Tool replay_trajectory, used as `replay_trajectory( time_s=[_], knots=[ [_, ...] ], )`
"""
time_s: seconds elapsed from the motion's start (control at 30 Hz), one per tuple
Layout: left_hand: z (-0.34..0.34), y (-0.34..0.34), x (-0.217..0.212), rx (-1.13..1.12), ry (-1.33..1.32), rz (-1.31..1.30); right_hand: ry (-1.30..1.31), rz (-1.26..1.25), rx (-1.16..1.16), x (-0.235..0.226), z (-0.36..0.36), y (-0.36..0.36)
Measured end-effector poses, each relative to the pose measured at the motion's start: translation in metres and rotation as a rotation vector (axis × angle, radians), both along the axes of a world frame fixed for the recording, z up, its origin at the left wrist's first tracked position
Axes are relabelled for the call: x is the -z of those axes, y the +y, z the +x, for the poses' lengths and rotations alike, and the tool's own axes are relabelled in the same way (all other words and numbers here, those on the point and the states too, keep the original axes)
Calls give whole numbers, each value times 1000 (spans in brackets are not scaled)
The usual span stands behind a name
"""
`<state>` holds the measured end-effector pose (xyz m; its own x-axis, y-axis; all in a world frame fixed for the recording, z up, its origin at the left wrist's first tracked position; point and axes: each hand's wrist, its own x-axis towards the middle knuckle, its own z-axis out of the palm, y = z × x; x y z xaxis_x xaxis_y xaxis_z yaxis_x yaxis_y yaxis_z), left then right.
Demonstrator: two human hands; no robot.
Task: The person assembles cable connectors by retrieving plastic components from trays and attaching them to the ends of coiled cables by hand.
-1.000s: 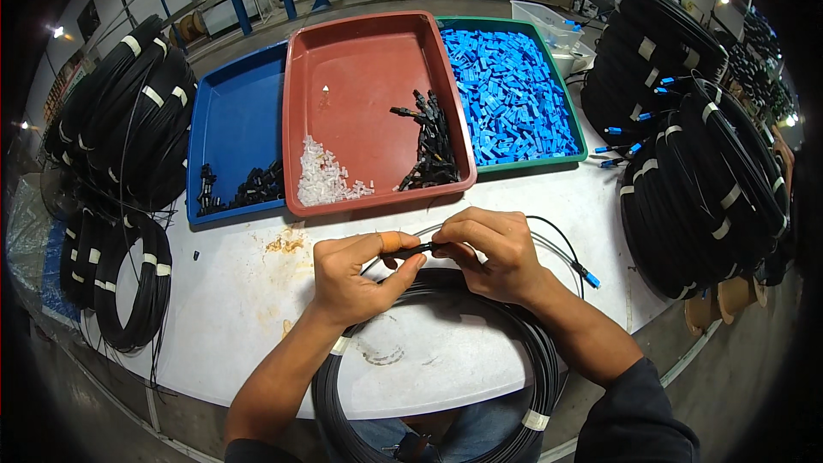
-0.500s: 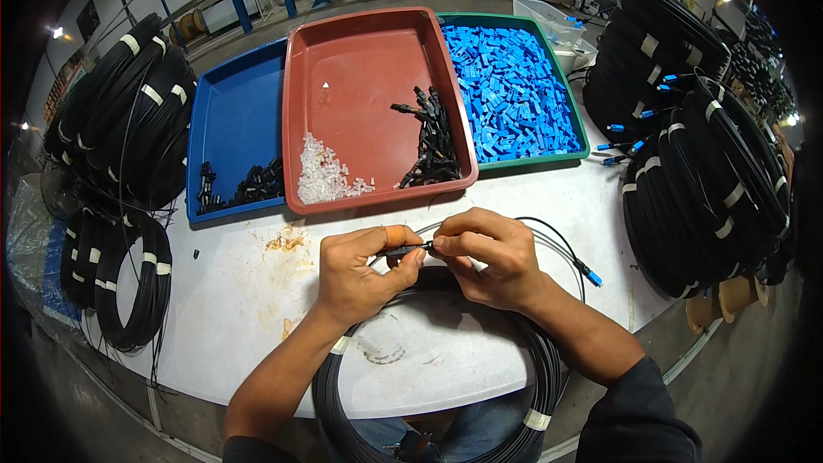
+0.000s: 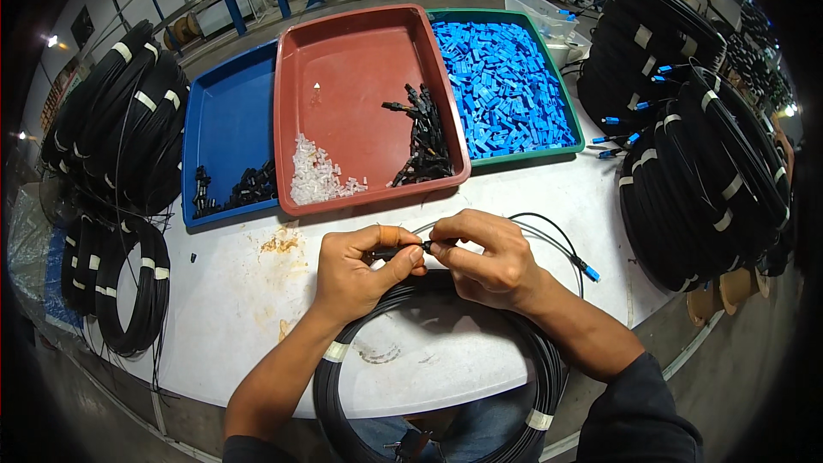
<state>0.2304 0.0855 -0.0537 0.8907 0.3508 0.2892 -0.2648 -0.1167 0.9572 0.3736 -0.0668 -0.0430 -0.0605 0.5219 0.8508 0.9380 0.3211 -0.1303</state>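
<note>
My left hand [image 3: 356, 274] pinches a small black cable connector [image 3: 386, 253] between thumb and forefinger; an orange-brown wrap covers part of that forefinger. At the connector's right end, the fingertips of my right hand [image 3: 490, 259] close on its black tip, so the two hands nearly touch. Much of the piece is hidden by the fingers. Below the hands, a coil of black cable [image 3: 549, 369] with pale tape bands lies over the table's front edge. One cable end with a blue connector [image 3: 590, 273] rests on the table to the right of my right hand.
A red tray [image 3: 360, 60] holds clear plastic pieces [image 3: 313, 173] and black connector parts [image 3: 424, 141]. A blue tray [image 3: 227, 111] with black parts stands left of it, a green tray [image 3: 566, 107] of blue pieces right. Cable coils [image 3: 120, 129] stack at both sides.
The head view has shifted slightly, moving the trays a little left in the picture. My left thumb now lies further over the connector. Both hands stay together at the same spot.
</note>
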Motion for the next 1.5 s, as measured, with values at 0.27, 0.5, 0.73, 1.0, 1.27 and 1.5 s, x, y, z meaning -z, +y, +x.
replay_trajectory(
  time_s=[0.27,0.5,0.73,1.0,1.27,1.5],
  knots=[
    [4,-1,-1,-167,-195,468,170,-72,-42,1,1,-1],
    [5,1,-5,-248,-351,776,337,-200,-49,-1,1,-1],
    [3,-1,1,-245,-203,418,133,-112,21,-1,3,0],
    [4,3,2,-229,-338,597,193,-193,10,-1,1,-2],
    [1,-1,0,-200,-165,347,245,-171,33,-4,4,-3],
    [2,1,-1,-166,-200,404,130,-85,60,0,0,0]
  ],
)
